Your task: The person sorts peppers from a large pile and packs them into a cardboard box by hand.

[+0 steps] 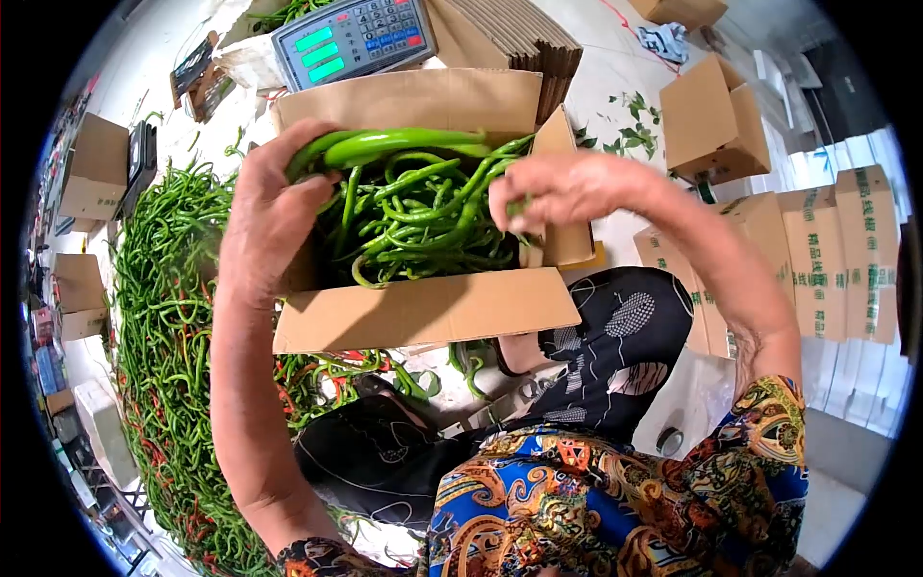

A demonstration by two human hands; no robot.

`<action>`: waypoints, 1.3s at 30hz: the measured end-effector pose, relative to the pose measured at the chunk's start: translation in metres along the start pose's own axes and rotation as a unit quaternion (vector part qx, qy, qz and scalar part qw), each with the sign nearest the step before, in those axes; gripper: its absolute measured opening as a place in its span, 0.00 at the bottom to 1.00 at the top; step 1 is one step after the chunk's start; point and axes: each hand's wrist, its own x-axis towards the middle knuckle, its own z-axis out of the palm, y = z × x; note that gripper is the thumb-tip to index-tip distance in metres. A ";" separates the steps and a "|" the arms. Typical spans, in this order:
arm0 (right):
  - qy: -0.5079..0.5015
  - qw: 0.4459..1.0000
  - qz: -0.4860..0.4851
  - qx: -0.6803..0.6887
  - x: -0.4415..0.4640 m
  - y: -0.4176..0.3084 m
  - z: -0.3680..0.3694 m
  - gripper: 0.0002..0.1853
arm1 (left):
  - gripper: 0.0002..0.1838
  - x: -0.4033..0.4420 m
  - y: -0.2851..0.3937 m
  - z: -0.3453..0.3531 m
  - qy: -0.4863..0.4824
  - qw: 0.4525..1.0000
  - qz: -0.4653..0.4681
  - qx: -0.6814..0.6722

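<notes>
An open cardboard box [428,313] stands in front of me, filled with long green chili peppers [423,216]. At the box's left end, my left hand [274,202] is closed around the ends of several long, smooth peppers [399,144] that lie across the top of the pile. My right hand [562,188] is at the box's right end, over the pile, with its fingers curled in. The tips of some peppers reach its fingers, and what sits inside the grip is partly hidden.
A digital scale display [356,43] stands behind the box, beside stacked flat cardboard [510,38]. A large heap of green and red chilies [168,365] spreads along the left. Printed cartons [817,260] and an open box [711,120] stand at right. Loose leaves [630,125] litter the floor.
</notes>
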 end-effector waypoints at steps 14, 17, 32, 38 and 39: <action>0.248 0.968 0.015 0.025 -0.018 -0.056 -0.023 0.26 | 0.16 -0.016 0.018 0.003 0.021 0.996 -0.045 -0.079; 0.210 0.972 0.091 -0.048 0.029 -0.018 -0.014 0.34 | 0.19 -0.014 0.010 0.000 0.046 0.987 -0.049 -0.143; 0.142 0.828 0.077 -0.538 0.063 -0.028 -0.012 0.07 | 0.17 -0.045 0.008 -0.030 0.104 0.992 -0.035 -0.059; 0.123 0.857 0.064 -0.496 0.083 0.021 0.019 0.06 | 0.14 -0.036 0.005 -0.014 0.057 0.998 0.040 -0.007; 0.105 0.853 0.071 -0.506 0.088 0.021 0.027 0.06 | 0.14 -0.036 0.008 -0.011 0.049 0.998 0.029 0.008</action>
